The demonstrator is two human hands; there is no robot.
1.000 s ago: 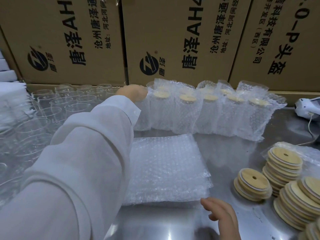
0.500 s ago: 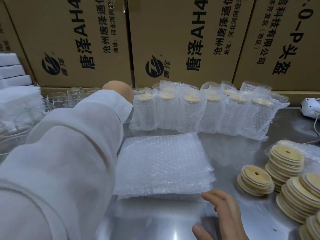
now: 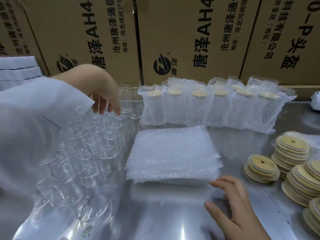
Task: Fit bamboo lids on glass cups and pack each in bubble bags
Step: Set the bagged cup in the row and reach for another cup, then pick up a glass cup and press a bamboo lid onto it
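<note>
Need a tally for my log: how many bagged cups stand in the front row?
6 bagged cups, side by side from beside the bare glasses rightward; more behind are mostly hidden.

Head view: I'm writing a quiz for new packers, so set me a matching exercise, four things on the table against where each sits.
Things
1. bare glass cups
2. flat bubble bags
3. bagged cups
4. bamboo lids

Places
A. stacked at the right
B. standing row in front of the cartons
C. at the left, below the left hand
D. centre pile, by the right hand

Pairs: 1-C, 2-D, 3-B, 4-A
</note>
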